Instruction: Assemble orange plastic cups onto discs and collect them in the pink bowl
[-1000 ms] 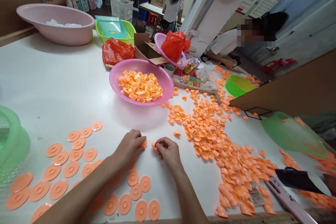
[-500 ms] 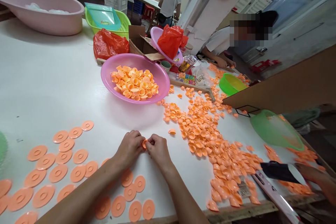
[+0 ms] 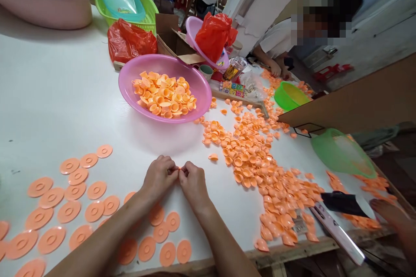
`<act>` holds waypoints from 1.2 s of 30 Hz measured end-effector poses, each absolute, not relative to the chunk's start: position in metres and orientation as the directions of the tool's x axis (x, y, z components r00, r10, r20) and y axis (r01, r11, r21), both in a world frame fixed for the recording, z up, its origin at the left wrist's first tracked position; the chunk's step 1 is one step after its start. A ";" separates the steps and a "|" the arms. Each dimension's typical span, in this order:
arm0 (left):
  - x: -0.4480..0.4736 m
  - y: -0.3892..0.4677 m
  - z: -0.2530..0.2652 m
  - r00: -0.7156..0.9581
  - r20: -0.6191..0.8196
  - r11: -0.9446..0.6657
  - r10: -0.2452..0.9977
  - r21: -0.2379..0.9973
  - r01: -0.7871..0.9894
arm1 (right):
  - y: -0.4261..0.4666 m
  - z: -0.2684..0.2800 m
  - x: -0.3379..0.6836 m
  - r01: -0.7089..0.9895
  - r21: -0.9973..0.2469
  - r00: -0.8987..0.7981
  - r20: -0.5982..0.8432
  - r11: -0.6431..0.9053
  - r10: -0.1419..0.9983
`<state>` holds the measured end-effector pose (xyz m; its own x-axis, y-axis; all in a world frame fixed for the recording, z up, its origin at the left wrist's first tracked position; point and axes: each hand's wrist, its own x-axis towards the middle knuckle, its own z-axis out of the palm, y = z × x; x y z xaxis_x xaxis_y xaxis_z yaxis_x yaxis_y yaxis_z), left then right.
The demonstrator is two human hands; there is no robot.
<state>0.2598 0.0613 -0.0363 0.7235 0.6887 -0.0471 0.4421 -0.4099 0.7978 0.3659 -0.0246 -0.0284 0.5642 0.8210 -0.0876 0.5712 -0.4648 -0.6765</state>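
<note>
My left hand (image 3: 159, 178) and my right hand (image 3: 195, 185) meet over the white table (image 3: 107, 125), fingertips pinched together. Between them a sliver of an orange toy cup (image 3: 180, 168) shows; the fingers hide most of it. To the right spreads a big heap of orange toy cups (image 3: 250, 151), one loose cup (image 3: 212, 157) lying nearer my hands. Flat orange toy saucers (image 3: 52, 240) with raised rings lie at the left, and several more saucers (image 3: 160, 233) rest between my forearms. Beyond my hands stands a pink-purple basin (image 3: 128, 88) with more orange cups inside.
A large pale pink tub (image 3: 45, 11), a green basket (image 3: 151, 6), a red bag (image 3: 130, 43) and an open carton (image 3: 169, 39) stand at the back. A cardboard panel (image 3: 354, 99) rises at right. A co-worker's hand (image 3: 276, 69) and another person's arm (image 3: 390, 214) are at the right.
The view has tilted slightly downward. My fingers have closed further over the cup, so less of its round opening shows. The co-worker at the back right has moved a little.
</note>
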 end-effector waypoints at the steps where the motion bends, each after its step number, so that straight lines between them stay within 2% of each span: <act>1: 0.258 0.059 -0.038 0.728 -0.028 -0.428 0.685 0.793 0.434 | -0.025 -0.029 0.365 0.558 -0.688 0.570 -0.088 -0.464 0.817; 4: 0.253 0.054 -0.035 0.716 -0.068 -0.430 0.694 0.759 0.489 | -0.029 -0.025 0.375 0.500 -0.759 0.504 -0.136 -0.416 0.853; 7: 0.259 0.066 -0.014 0.638 -0.077 -0.366 0.766 0.764 0.532 | -0.041 -0.017 0.405 0.494 -0.792 0.537 -0.049 -0.360 0.842; 10: 0.275 0.106 0.030 0.497 0.113 -0.370 0.860 0.810 0.456 | -0.055 -0.016 0.443 0.586 -0.682 0.694 0.144 -0.438 0.705; 12: 0.284 0.140 0.062 0.365 0.230 -0.383 0.902 0.816 0.433 | -0.061 -0.021 0.463 0.615 -0.618 0.717 0.181 -0.490 0.673; 14: 0.286 0.164 0.082 0.299 0.261 -0.373 0.918 0.826 0.424 | -0.064 -0.029 0.473 0.608 -0.622 0.722 0.175 -0.493 0.670; 15: 0.281 0.168 0.085 0.322 0.262 -0.384 0.910 0.823 0.418 | -0.065 -0.032 0.474 0.592 -0.644 0.729 0.172 -0.484 0.663; 17: 0.261 0.160 0.075 0.495 0.224 -0.449 0.840 0.799 0.399 | -0.067 -0.036 0.466 0.511 -0.718 0.765 0.128 -0.473 0.631; 20: 0.211 0.118 0.031 0.814 0.060 -0.596 0.578 0.713 0.370 | -0.069 -0.034 0.436 0.286 -0.835 0.760 -0.102 -0.471 0.642; 21: 0.195 0.102 0.014 0.863 0.012 -0.646 0.505 0.668 0.369 | -0.069 -0.032 0.424 0.215 -0.853 0.720 -0.189 -0.475 0.668; 23: 0.173 0.075 -0.013 0.899 -0.049 -0.708 0.435 0.599 0.375 | -0.067 -0.029 0.401 0.121 -0.869 0.627 -0.308 -0.480 0.715; 25: 0.170 0.059 -0.031 0.911 -0.048 -0.736 0.411 0.572 0.362 | -0.065 -0.027 0.384 0.059 -0.873 0.575 -0.367 -0.484 0.732; 29: 0.204 0.057 -0.040 0.904 0.028 -0.717 0.428 0.619 0.320 | -0.059 -0.027 0.372 0.003 -0.873 0.561 -0.402 -0.487 0.724; 34: 0.243 0.058 -0.049 0.886 0.062 -0.680 0.459 0.667 0.305 | -0.052 -0.026 0.372 0.060 -0.846 0.566 -0.408 -0.529 0.716; 36: 0.247 0.056 -0.055 0.882 0.074 -0.667 0.466 0.684 0.296 | -0.049 -0.025 0.370 0.136 -0.840 0.578 -0.363 -0.525 0.731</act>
